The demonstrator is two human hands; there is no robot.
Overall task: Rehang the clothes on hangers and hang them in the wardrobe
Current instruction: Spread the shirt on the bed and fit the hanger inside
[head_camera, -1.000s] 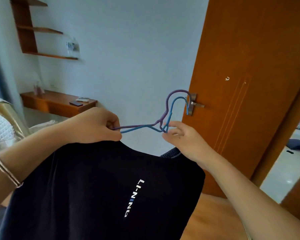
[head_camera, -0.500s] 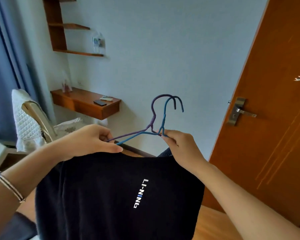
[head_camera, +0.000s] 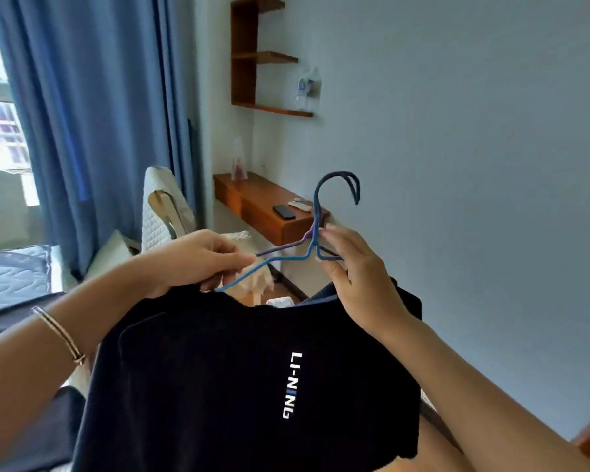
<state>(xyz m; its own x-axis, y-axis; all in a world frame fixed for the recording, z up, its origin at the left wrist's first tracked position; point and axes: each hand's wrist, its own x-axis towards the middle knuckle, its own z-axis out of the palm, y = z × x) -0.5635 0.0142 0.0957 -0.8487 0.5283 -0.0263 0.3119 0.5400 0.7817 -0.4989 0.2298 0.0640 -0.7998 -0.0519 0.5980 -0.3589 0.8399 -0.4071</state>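
Note:
A dark navy T-shirt (head_camera: pixel 239 379) with white lettering hangs in front of me from two wire hangers held together. The blue hanger (head_camera: pixel 288 262) and the purple hanger (head_camera: pixel 286 246) have their hooks upright near the wall. My left hand (head_camera: pixel 198 260) pinches the hangers' left arms at the shirt's shoulder. My right hand (head_camera: pixel 351 267) grips the hangers at the base of the necks, fingers curled round the wire. No wardrobe is in view.
Blue curtains (head_camera: pixel 92 114) and a window lie to the left. A chair with a white quilted cover (head_camera: pixel 160 206) stands before a wall-mounted wooden desk (head_camera: pixel 263 206) carrying a phone. Wooden wall shelves (head_camera: pixel 263 63) hold a bottle. A bed edge (head_camera: pixel 11 274) is at the left.
My view has swung left, away from the wooden door toward the curtains and window. Both hands keep hold of the hangers, and the two hooks have come closer together.

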